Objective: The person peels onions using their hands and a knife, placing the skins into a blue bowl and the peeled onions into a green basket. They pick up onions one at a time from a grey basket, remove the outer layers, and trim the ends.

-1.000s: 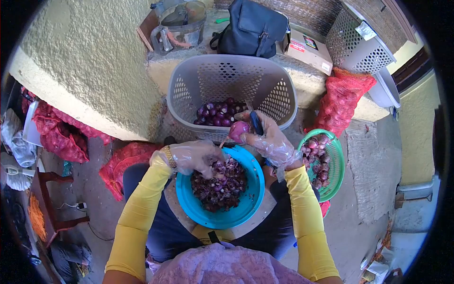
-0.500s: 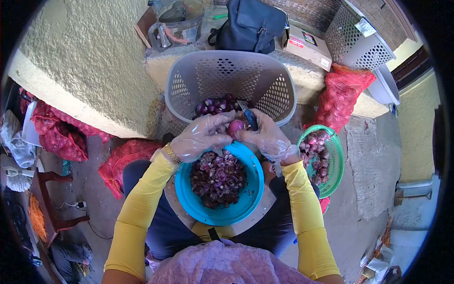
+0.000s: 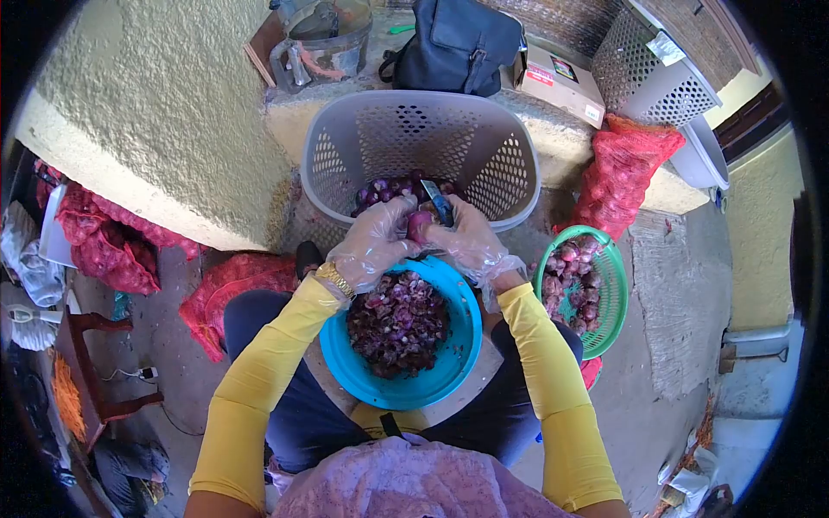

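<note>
My left hand [image 3: 373, 246], in a clear plastic glove, is closed around a red onion [image 3: 419, 226]. In my right hand [image 3: 473, 248], gloved the same way, is a knife [image 3: 438, 203] with its blade pointing up and away; the thumb rests against the onion. Both hands are over the far rim of a blue basin [image 3: 473, 345], which holds a heap of onion peelings [image 3: 399, 324]. Just beyond them stands a grey perforated basket [image 3: 420, 108] with peeled purple onions [image 3: 380, 192] at its bottom.
To the right, a green basket [image 3: 617, 298] holds unpeeled onions [image 3: 572, 281]. Red net sacks [image 3: 626, 173] stand at the right and lie at the left [image 3: 233, 293]. Behind the grey basket, a ledge carries a dark backpack [image 3: 466, 43], a box [image 3: 561, 82] and a bucket [image 3: 332, 47].
Both hands have shifted, with the onion moving slightly left and the right hand with the knife moving left and closer to it. The knife's blade tip has also swung left.
</note>
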Tool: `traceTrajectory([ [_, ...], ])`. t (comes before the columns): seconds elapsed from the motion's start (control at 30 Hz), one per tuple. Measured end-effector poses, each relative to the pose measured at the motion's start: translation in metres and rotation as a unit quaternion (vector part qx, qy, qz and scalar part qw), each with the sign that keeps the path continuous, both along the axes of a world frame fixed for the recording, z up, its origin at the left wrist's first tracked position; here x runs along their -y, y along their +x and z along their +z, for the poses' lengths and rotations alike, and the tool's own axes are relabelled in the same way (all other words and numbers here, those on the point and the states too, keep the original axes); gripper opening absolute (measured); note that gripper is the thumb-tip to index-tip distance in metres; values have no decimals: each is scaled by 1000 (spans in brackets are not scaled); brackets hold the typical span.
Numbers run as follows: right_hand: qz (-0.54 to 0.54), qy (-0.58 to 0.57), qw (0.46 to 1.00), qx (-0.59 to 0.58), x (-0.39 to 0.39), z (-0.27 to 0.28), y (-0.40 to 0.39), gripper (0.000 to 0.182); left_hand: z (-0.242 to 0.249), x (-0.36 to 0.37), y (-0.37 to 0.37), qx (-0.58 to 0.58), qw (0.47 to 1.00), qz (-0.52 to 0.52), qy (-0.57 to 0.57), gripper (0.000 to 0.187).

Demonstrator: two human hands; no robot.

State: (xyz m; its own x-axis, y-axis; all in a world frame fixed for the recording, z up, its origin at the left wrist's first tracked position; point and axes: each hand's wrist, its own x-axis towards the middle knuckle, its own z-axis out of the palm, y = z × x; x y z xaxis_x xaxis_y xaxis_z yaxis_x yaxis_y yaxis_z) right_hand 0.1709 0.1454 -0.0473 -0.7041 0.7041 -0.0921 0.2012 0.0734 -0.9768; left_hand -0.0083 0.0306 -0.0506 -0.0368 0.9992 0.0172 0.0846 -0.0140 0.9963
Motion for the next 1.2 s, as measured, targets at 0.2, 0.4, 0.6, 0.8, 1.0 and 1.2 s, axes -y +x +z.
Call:
traceTrajectory([
  [0.2, -20, 41, 996, 83, 3, 13, -1, 50, 15, 3, 1, -92, 994, 49, -42, 51],
  [0.4, -29, 33, 994, 96, 7, 20, -2, 53, 13, 5, -5, -260, 964, 51, 11, 23],
  [0.6, 0, -49, 996, 74, -6, 8, 3, 46, 23, 6, -4, -351, 934, 44, 56, 17],
  [0.8, 19, -70, 995, 67, -6, 12, 3, 32, 20, 7, -6, -363, 929, 46, 50, 14],
  [1.0, 17, -39, 997, 71, -3, 13, 2, 37, 23, 7, -8, -375, 925, 54, 26, 15],
  [1.2, 37, -75, 995, 59, 1, 25, 4, 39, 16, 6, -13, -313, 947, 61, 41, 18],
])
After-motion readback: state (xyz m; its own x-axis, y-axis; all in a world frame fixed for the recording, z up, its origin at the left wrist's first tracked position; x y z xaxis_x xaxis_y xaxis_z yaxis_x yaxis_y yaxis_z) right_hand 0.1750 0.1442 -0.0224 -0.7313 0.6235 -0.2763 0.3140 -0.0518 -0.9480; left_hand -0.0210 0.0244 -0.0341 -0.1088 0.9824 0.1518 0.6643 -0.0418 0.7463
